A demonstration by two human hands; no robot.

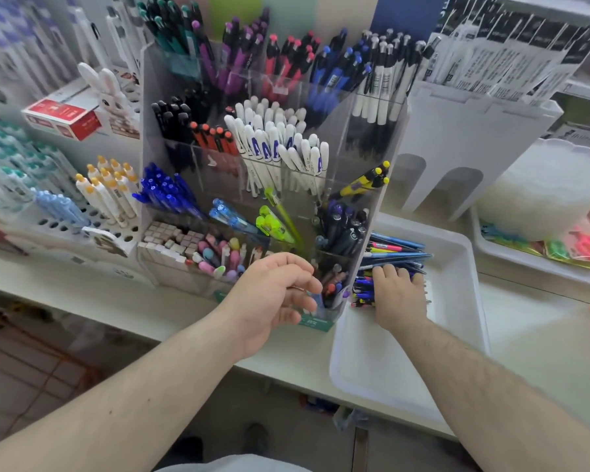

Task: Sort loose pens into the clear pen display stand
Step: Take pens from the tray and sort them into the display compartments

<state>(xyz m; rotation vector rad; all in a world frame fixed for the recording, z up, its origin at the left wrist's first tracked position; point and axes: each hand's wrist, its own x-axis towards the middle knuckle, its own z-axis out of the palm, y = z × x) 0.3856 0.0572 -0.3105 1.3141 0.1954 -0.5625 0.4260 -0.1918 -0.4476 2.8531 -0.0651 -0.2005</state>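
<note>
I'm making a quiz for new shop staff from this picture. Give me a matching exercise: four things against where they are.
Things:
1. loose pens
2. yellow-capped pens
3. rabbit figure
4. left hand

Places:
A. left of the clear stand, on a red and white box
B. in the white tray
C. at the stand's front bottom compartment
D. in a right-side compartment of the stand

Pairs: 1-B, 2-D, 3-A, 4-C

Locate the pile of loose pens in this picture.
In the head view, the loose pens lie at the far end of the white tray, right of the clear pen display stand, under the right hand.
</note>
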